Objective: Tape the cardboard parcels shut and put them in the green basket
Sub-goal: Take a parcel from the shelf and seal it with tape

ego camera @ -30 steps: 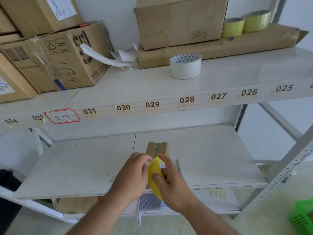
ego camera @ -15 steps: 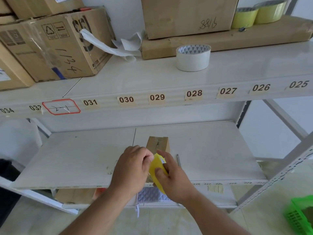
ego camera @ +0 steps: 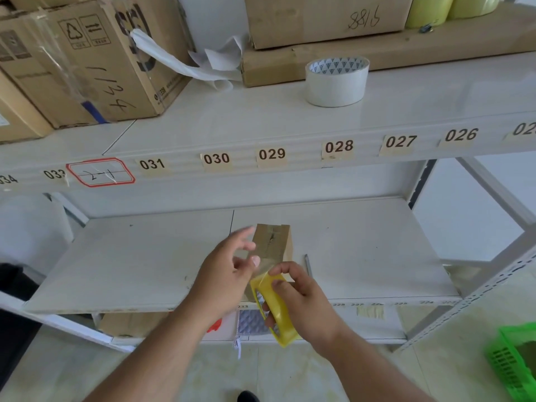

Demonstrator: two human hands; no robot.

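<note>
A small cardboard parcel [ego camera: 274, 242] lies on the lower white shelf [ego camera: 362, 250], partly hidden by my hands. My right hand [ego camera: 301, 297] grips a yellow roll of clear tape [ego camera: 274, 309] just in front of the parcel. A strip of clear tape [ego camera: 261, 265] stretches from the roll up to my left hand [ego camera: 229, 268], whose thumb and fingers pinch its free end beside the parcel's near left side. The green basket [ego camera: 513, 361] stands on the floor at the lower right, with something brown inside.
A white tape roll [ego camera: 336, 81] stands on the upper shelf, with large cardboard boxes [ego camera: 87, 62] and yellow-green rolls [ego camera: 429, 10] behind. A thin grey tool [ego camera: 308, 264] lies right of the parcel. Upright shelf posts [ego camera: 493, 274] rise at the right.
My left hand has pulled away from the roll up and to the left, drawing out a strip of tape. My right hand has tilted the roll lower. The view has shifted closer.
</note>
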